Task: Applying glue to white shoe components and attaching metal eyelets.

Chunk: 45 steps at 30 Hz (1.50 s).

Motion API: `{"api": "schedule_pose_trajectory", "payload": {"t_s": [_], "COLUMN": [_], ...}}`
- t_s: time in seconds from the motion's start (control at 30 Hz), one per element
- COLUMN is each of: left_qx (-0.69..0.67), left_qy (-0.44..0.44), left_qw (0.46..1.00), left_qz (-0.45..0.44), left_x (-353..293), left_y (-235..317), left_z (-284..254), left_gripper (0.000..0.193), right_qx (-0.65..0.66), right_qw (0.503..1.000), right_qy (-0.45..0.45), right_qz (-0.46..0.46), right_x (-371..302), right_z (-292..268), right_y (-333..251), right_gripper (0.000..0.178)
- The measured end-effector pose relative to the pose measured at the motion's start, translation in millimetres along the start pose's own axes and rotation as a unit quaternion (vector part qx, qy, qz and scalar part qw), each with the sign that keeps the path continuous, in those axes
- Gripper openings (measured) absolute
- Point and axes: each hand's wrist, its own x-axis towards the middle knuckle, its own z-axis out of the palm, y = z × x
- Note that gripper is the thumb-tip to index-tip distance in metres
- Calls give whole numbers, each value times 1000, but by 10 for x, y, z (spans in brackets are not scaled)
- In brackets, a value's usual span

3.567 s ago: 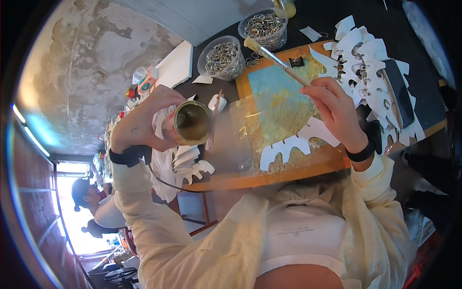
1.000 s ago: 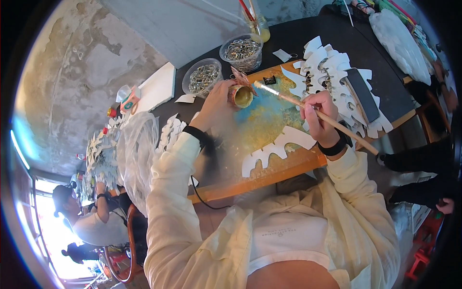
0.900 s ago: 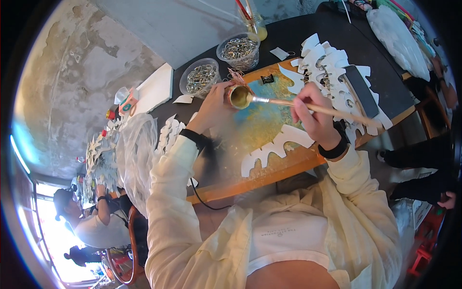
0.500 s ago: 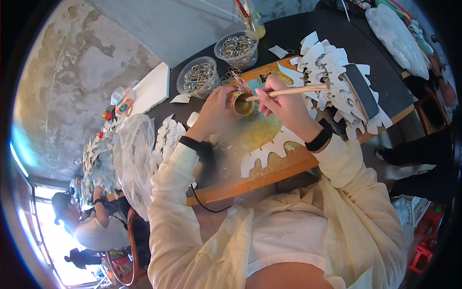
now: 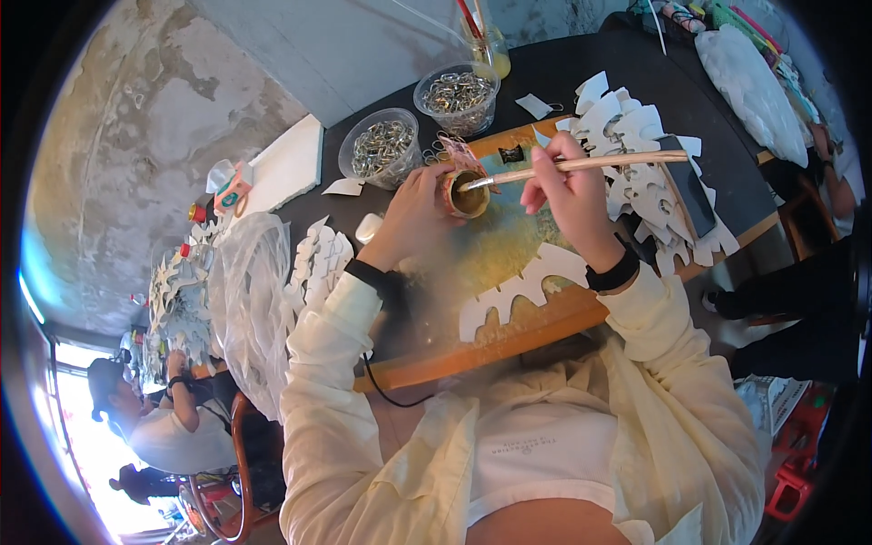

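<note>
Off at lower left, a co-worker [image 5: 173, 434] sits beyond a bundle of clear plastic [image 5: 250, 304], while a white board [image 5: 286, 173] lies at upper left. Two round tubs, one nearer [image 5: 381, 150] and one farther [image 5: 459, 98], stand upright at upper centre, their walls penning in loose metal fittings. Just below, the left hand [image 5: 416, 211] wraps a small open can [image 5: 469, 196], tilting its mouth toward the camera, apparently to present the opening to the brush [image 5: 581, 164]. A scalloped white cutout [image 5: 522, 289] lies flat at centre, along the front edge of a smeared panel [image 5: 504, 238], seemingly placed within easy reach. The right hand [image 5: 570, 189] pinches the brush by its wooden handle between thumb and fingers, nearly level, an angle that lets the bristle end enter the tilted can. At right, more white cutouts [image 5: 631, 127] are heaped on the dark surface [image 5: 704, 104], likely piled aside to save room, with a dark flat slab [image 5: 698, 204], possibly a phone, resting among them.
</note>
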Motion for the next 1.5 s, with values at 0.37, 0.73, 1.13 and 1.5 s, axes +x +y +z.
{"api": "schedule_pose_trajectory", "payload": {"t_s": [0.37,0.73,1.13,1.5], "left_qx": [-285,-106,-288,-256], "left_qy": [5,48,-73,-101], "left_qw": [951,971,905,927], "left_qz": [-124,-208,-306,-254], "left_x": [-117,-471,-1214,-1108], "left_y": [-20,-248,402,597], "left_z": [368,214,67,98], "left_gripper": [71,58,33,29], "right_qx": [121,108,426,439], "right_qw": [972,971,827,835], "right_qy": [129,127,131,94], "right_qz": [153,173,341,318], "right_x": [143,92,207,127], "right_z": [-243,-230,-294,-160], "right_y": [254,279,402,320], "right_gripper": [24,24,18,17]}}
